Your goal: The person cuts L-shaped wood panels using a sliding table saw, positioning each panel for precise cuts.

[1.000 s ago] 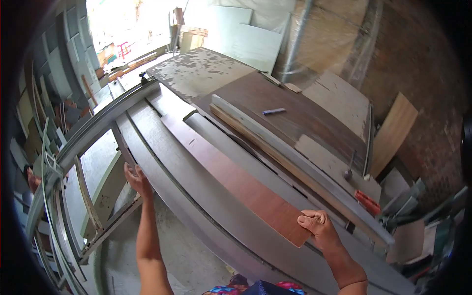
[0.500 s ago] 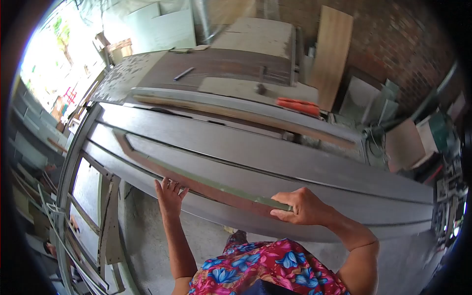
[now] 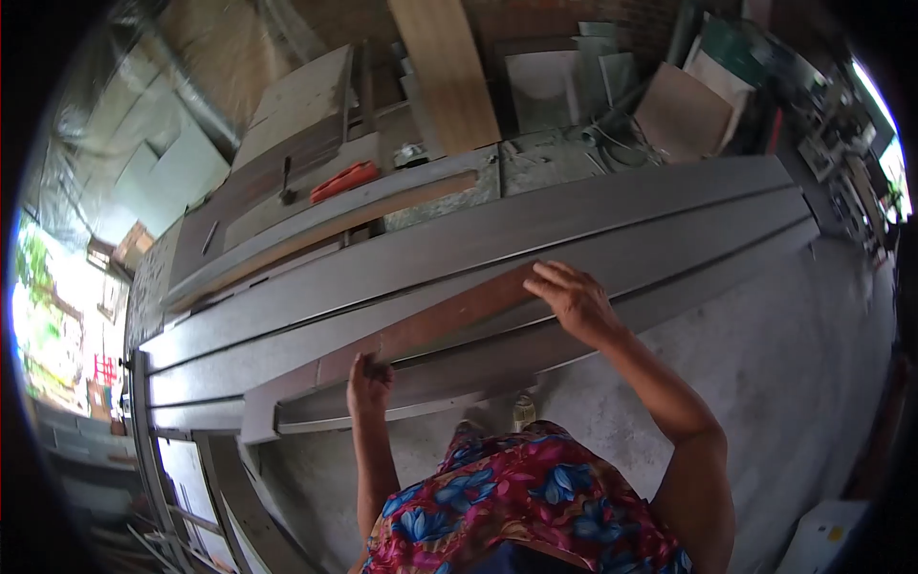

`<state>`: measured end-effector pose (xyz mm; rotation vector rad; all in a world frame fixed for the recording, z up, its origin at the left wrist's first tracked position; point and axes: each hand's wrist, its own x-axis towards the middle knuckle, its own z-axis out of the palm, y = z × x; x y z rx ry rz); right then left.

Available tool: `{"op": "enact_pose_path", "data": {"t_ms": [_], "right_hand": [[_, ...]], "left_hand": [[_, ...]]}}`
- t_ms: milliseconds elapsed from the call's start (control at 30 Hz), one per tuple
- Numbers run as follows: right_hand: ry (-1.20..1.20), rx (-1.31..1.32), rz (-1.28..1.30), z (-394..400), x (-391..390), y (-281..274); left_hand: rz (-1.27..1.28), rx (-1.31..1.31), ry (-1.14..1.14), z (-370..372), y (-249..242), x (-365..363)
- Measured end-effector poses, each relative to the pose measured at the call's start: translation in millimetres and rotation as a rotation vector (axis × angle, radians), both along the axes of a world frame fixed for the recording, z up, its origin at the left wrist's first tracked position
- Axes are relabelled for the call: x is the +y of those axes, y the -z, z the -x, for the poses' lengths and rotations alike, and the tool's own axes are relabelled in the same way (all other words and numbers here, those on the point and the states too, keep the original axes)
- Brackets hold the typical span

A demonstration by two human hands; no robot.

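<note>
A long, narrow reddish-brown board lies slantwise over the grey metal table, with a short piece angled off its left end. Around the board's near edge, left of its middle, the fingers of my left hand are curled. My right hand holds the right end, thumb and fingers closed at its tip. Dark slots run along the table beneath the board.
Behind the table lie a long wooden strip, an orange-red tool and a hammer. A tall wooden plank leans at the back. Metal framing stands at lower left.
The view has turned to the right. The board has been tipped, so its broad brown face shows instead of the pale green edge, and its right end has risen away from my body.
</note>
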<state>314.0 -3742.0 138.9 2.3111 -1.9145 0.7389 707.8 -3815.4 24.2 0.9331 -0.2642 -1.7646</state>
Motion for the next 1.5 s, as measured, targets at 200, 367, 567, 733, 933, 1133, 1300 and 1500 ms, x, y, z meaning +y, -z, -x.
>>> {"op": "enact_pose_path", "data": {"t_ms": [200,367,567,733,933,1133,1300,1500], "right_hand": [[0.425,-0.245,-0.178,46.1,61.1,28.9],[0.505,-0.254,-0.216,58.9,113.1,49.5],[0.594,-0.446,-0.266,75.5,146.8,49.2],[0.563,-0.458,-0.183,121.0,163.4,49.5],[0.563,-0.425,-0.147,217.3,197.7,53.8],[0.598,-0.536,-0.173,317.3,225.5,44.4],[0.507,-0.560,-0.105,359.2,193.4,36.9],[0.379,-0.565,-0.089,380.6,115.6,24.0]], "left_hand": [[-0.072,0.029,0.272,105.6,9.0,9.2],[-0.134,0.022,0.347,161.6,13.1,6.9],[-0.160,-0.001,0.421,209.1,9.7,6.1],[-0.181,0.088,0.447,260.8,9.3,-6.5],[-0.231,0.073,0.331,341.4,7.1,-30.0],[-0.297,-0.105,0.238,410.0,-6.3,-38.1],[-0.347,-0.231,0.220,422.5,20.3,-55.8],[-0.156,-0.106,0.329,455.2,13.5,-43.6]]}}
